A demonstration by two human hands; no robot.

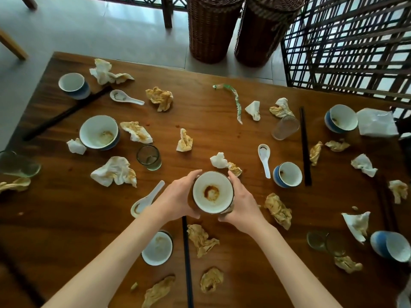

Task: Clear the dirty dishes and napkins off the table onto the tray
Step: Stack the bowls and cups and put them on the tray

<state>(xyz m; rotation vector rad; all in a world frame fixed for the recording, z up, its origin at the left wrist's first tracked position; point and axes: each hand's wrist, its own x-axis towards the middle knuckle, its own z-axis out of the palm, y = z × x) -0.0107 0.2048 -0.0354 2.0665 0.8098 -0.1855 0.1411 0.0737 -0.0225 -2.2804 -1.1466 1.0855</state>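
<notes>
A dirty white bowl with a brown stain inside is held over the wooden table near its front middle. My left hand grips its left side and my right hand grips its right side, fingers curled round the rim and wall. Several other dirty bowls lie around: one at the left, one at the back left, a small dish by my left forearm, blue-sided bowls at the right. Crumpled stained napkins are scattered everywhere. No tray is in view.
White spoons, black chopsticks and glasses lie among the dishes. Two wicker baskets and a dark lattice screen stand behind the table's far edge.
</notes>
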